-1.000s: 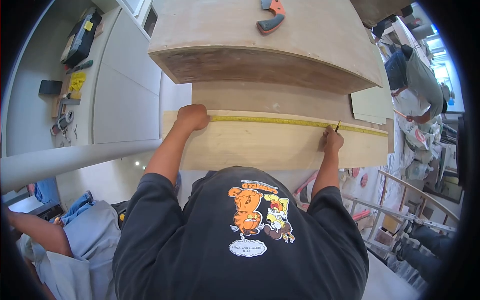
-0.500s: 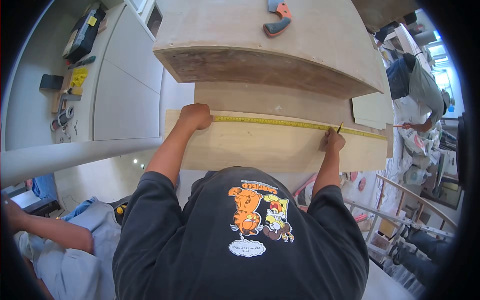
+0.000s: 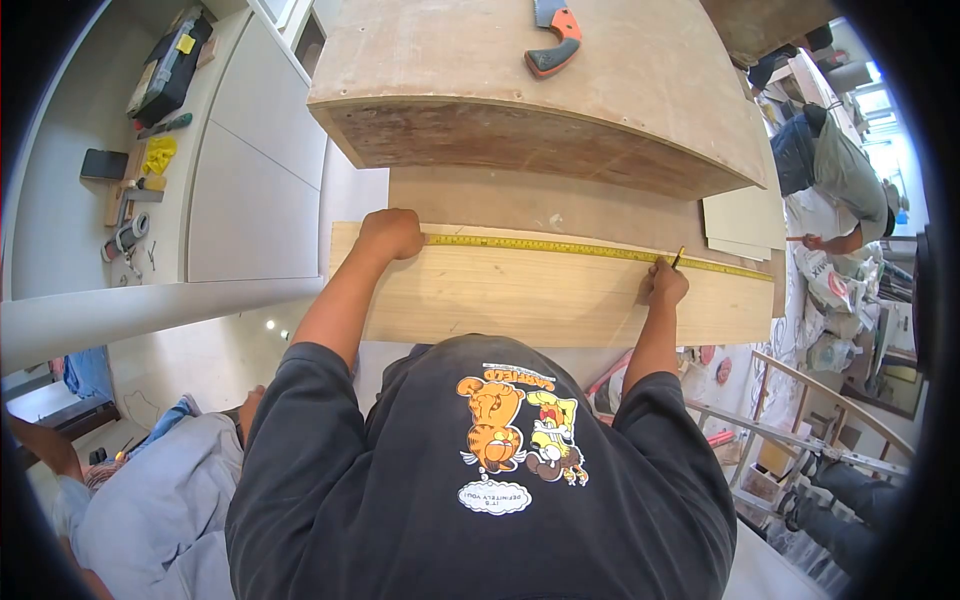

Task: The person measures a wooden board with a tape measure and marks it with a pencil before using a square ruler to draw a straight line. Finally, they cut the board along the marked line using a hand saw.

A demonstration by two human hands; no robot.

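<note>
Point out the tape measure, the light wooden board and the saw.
Tape measure (image 3: 540, 246): head view, middle of the yellow blade.
Light wooden board (image 3: 530, 300): head view, bare top face.
Saw (image 3: 556, 56): head view, dark handle grip.

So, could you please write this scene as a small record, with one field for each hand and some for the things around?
Left hand: closed on the tape measure
Right hand: holding a pencil, beside the tape measure
Tape measure: yellow, stretched along the far side of the board
Board: pale wood, in front of the person
Saw: on top of the wooden box
Far left: toolbox and yellow cloth on the white cabinet
Far right: another person, bending
</note>
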